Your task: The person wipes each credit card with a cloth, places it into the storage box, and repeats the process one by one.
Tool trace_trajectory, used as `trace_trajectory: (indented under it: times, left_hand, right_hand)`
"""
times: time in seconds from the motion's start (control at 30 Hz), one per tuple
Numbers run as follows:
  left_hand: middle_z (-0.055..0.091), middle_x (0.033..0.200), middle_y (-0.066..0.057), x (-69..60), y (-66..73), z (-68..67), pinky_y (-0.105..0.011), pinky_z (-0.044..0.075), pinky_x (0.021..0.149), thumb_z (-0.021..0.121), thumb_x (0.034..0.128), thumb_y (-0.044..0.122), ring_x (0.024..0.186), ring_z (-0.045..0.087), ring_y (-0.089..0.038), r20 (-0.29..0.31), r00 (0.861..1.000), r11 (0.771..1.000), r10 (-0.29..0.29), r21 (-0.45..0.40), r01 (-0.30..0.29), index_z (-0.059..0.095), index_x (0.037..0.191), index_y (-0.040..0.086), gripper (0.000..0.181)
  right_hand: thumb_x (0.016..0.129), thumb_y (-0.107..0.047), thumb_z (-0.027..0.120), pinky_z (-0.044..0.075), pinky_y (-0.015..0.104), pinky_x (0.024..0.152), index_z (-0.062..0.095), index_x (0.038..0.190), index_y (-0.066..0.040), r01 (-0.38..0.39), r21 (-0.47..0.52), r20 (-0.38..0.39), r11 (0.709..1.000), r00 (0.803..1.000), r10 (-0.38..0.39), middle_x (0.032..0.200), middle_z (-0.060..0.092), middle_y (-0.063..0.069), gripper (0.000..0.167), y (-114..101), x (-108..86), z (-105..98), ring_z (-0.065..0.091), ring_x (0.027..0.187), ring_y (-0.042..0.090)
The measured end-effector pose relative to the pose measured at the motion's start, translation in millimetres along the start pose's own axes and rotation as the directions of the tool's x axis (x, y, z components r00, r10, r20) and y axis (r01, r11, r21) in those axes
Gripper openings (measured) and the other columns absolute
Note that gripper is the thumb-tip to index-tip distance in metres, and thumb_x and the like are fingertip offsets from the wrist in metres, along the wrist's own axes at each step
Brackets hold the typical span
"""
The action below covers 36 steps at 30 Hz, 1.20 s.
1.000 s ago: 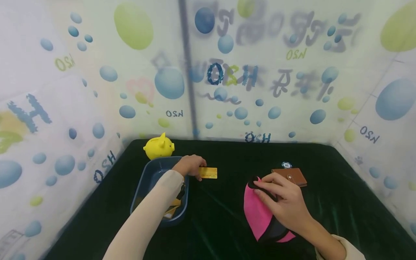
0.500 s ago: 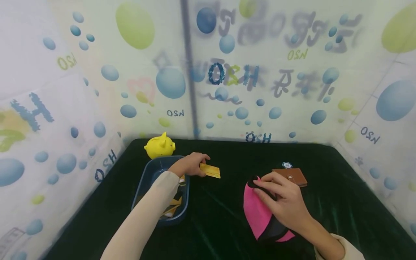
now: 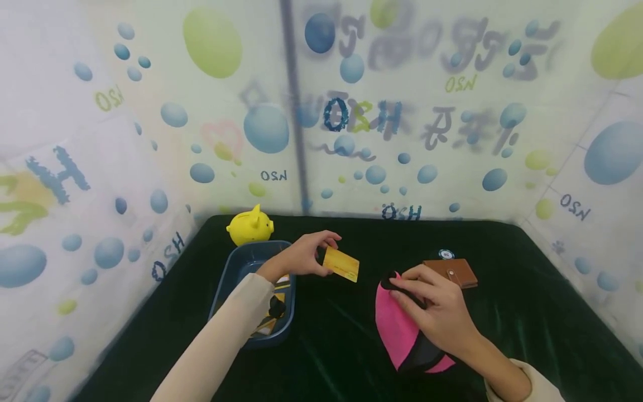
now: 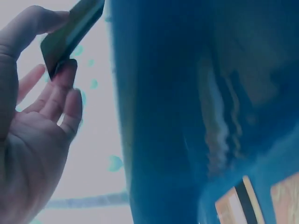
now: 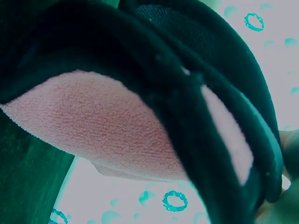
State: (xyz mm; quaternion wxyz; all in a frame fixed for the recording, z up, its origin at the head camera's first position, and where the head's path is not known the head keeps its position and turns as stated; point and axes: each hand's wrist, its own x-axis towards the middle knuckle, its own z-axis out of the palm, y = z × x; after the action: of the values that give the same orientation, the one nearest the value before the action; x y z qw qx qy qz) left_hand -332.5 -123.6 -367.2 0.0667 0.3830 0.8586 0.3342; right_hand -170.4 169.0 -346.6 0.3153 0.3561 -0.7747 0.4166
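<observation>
In the head view my left hand pinches a yellow bank card by one end, just right of a blue plastic bin. The left wrist view shows the card between thumb and fingertips beside the bin's wall. My right hand pinches the black edge of a pink-and-black cloth item over the table's right half. Up close in the right wrist view, the cloth has fuzzy pink fabric with black bands and a gap between its layers. More cards lie in the bin.
A yellow piggy bank stands behind the bin. Behind my right hand lie a brown snap wallet and a poker chip. Dark green velvet covers the table, with printed curtain walls around it.
My left hand has lifted the yellow card and carried it right, away from the bin; the card's face now tilts toward me. My right hand and the cloth stay nearly still.
</observation>
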Motion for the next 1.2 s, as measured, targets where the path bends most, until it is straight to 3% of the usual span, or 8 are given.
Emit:
trace_trajectory:
  times: [0.23, 0.47, 0.6, 0.77, 0.97, 1.1, 1.2]
  left_hand:
    - [0.060, 0.128, -0.011, -3.1, 22.0, 7.2, -0.033, 0.053, 0.096, 0.080, 0.0816, 0.011, 0.114, 0.061, -0.019, -0.038, 0.991, 0.971, 0.129, -0.196, -0.134, 0.040, 0.140, 0.009, 0.070]
    - [0.062, 0.129, -0.010, -7.1, 40.1, 9.8, -0.033, 0.052, 0.098, 0.082, 0.0794, 0.003, 0.116, 0.061, -0.017, -0.077, 0.971, 0.930, 0.228, -0.279, -0.241, 0.041, 0.140, 0.009, 0.073]
    - [0.062, 0.130, -0.014, -10.8, 56.3, 10.1, -0.037, 0.052, 0.098, 0.081, 0.0796, 0.000, 0.117, 0.062, -0.022, -0.108, 0.951, 0.879, 0.290, -0.363, -0.310, 0.042, 0.139, 0.005, 0.072]
    - [0.060, 0.131, -0.021, -14.8, 75.1, 15.0, -0.045, 0.052, 0.098, 0.080, 0.0825, 0.005, 0.118, 0.061, -0.028, -0.166, 0.912, 0.800, 0.376, -0.438, -0.410, 0.043, 0.138, 0.000, 0.067]
    - [0.059, 0.130, -0.027, -17.2, 89.5, 21.9, -0.047, 0.052, 0.098, 0.080, 0.0849, 0.026, 0.120, 0.059, -0.032, -0.239, 0.884, 0.735, 0.401, -0.493, -0.466, 0.049, 0.134, -0.007, 0.067]
    - [0.059, 0.128, -0.030, -18.6, 98.2, 27.0, -0.048, 0.053, 0.096, 0.079, 0.0822, 0.036, 0.116, 0.061, -0.035, -0.303, 0.869, 0.718, 0.392, -0.490, -0.494, 0.054, 0.129, -0.011, 0.071]
    - [0.059, 0.126, -0.030, -19.1, 104.6, 31.6, -0.049, 0.055, 0.092, 0.079, 0.0819, 0.036, 0.112, 0.063, -0.037, -0.348, 0.860, 0.699, 0.374, -0.504, -0.508, 0.056, 0.126, -0.012, 0.069]
  right_hand:
    - [0.071, 0.011, 0.081, 0.035, 0.012, 0.049, 0.077, 0.101, -0.003, -0.003, -0.006, -0.003, 1.000, 1.000, 0.003, 0.090, 0.065, 0.002, 0.033, -1, 0.3, 1, 0.041, 0.060, 0.002]
    - [0.070, 0.010, 0.082, 0.037, 0.014, 0.049, 0.077, 0.101, -0.002, 0.006, -0.005, -0.003, 1.000, 1.000, -0.006, 0.091, 0.065, 0.002, 0.034, -2, 1.8, 1, 0.042, 0.061, 0.003]
    - [0.070, 0.010, 0.083, 0.038, 0.015, 0.049, 0.077, 0.101, -0.002, 0.006, -0.003, -0.003, 1.000, 1.000, -0.006, 0.092, 0.065, 0.003, 0.034, -3, 2.4, 1, 0.043, 0.062, 0.004]
    - [0.069, 0.011, 0.082, 0.039, 0.014, 0.049, 0.077, 0.101, -0.002, 0.008, -0.004, 0.000, 1.000, 1.000, -0.008, 0.091, 0.064, 0.002, 0.036, -4, 2.3, 1, 0.043, 0.062, 0.003]
    - [0.072, 0.008, 0.081, 0.039, 0.015, 0.050, 0.077, 0.101, -0.004, 0.000, 0.006, -0.003, 1.000, 1.000, 0.000, 0.091, 0.064, 0.003, 0.031, -7, 2.6, 0, 0.043, 0.062, 0.003]
    - [0.088, -0.014, 0.077, 0.040, 0.015, 0.050, 0.077, 0.101, -0.004, 0.049, 0.019, -0.028, 0.999, 0.998, -0.049, 0.091, 0.064, 0.004, 0.017, -10, 4.2, 1, 0.045, 0.063, 0.004]
    - [0.095, -0.029, 0.068, 0.042, 0.013, 0.051, 0.077, 0.100, -0.003, 0.105, 0.013, -0.054, 0.994, 0.993, -0.104, 0.091, 0.064, 0.005, 0.028, -11, 5.9, 3, 0.047, 0.063, 0.005]
